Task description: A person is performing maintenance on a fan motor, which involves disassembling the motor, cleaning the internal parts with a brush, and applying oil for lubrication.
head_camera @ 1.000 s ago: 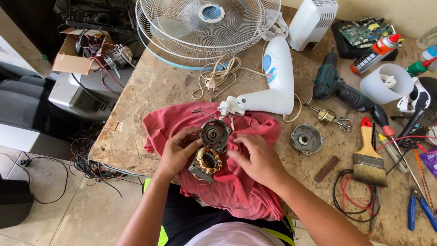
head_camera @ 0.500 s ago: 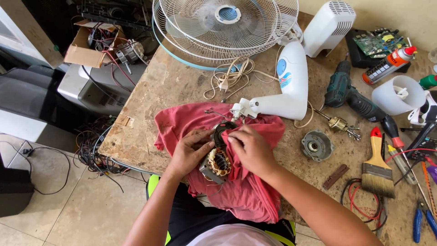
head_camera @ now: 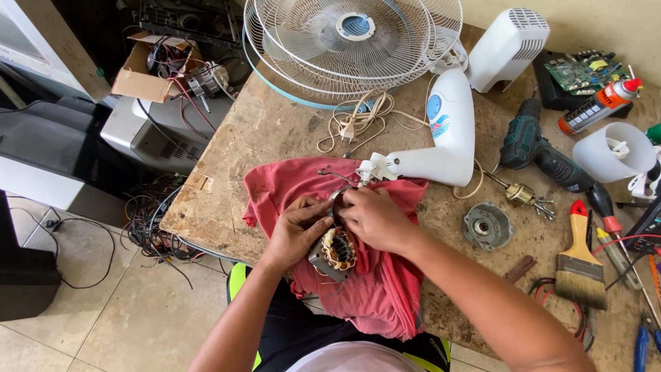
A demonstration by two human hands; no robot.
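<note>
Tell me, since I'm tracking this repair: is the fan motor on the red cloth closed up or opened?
Opened. The motor shows bare copper windings, and a round metal end cover lies apart on the table.

Repair workshop: drill (head_camera: 533,148), paintbrush (head_camera: 580,265) (tools everywhere), dismantled fan (head_camera: 351,41)

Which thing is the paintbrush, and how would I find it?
Start at the big white wire fan cage at the far edge of the worn brown workbench, then look to the near right side. The flat wide paintbrush lies there, beside a round grey metal motor cover. Only it has a red handle and pale bristles.
</note>
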